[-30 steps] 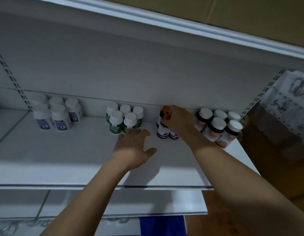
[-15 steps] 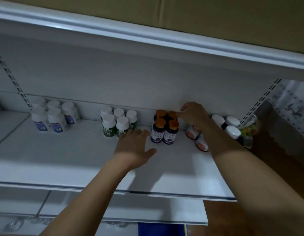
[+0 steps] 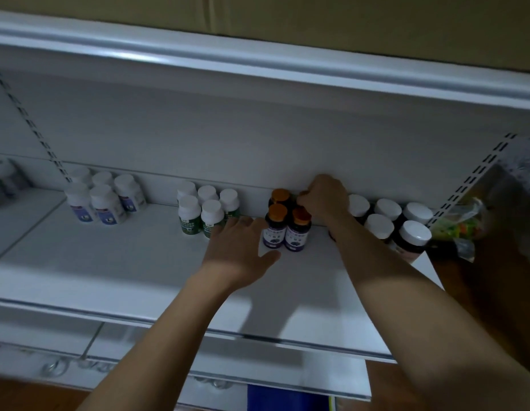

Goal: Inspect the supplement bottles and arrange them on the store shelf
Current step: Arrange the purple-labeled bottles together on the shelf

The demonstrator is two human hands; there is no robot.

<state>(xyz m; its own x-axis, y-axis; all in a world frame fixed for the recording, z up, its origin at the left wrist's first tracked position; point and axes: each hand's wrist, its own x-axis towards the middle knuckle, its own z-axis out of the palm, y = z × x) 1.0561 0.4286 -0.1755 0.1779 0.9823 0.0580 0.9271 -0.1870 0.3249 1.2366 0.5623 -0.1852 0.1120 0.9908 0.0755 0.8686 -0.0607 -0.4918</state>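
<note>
Orange-capped bottles [image 3: 287,225], four dark ones with purple labels, are standing in a tight two-by-two block at the back middle of the shelf [image 3: 139,271], close to the back panel. Judged: packed square so the group reads as one product facing outward.

Right hand [image 3: 324,197] is reaching over the block, fingers curled down onto the cap of the rear right bottle, gripping it from above; likely nudging it flush with its neighbours. How firmly it is pinching, I cannot tell.

Left hand [image 3: 243,247] is lying open and flat on the shelf, palm down, fingers spread, thumb just beside the front left bottle. Holding nothing. Judged: acting as a stop or brace on that side.

Outward: green-labelled bottles [image 3: 205,213] with white caps just left of the left hand; blue-labelled white bottles [image 3: 102,197] well apart farther left; dark bottles with white caps [image 3: 397,223] just right of the right forearm, partly hidden by it.

Against half a second ago: the right hand is shifting leftward, from behind the white-capped group onto the orange caps. Left hand is staying put. Bottle groups are looking unchanged in layout.
</note>
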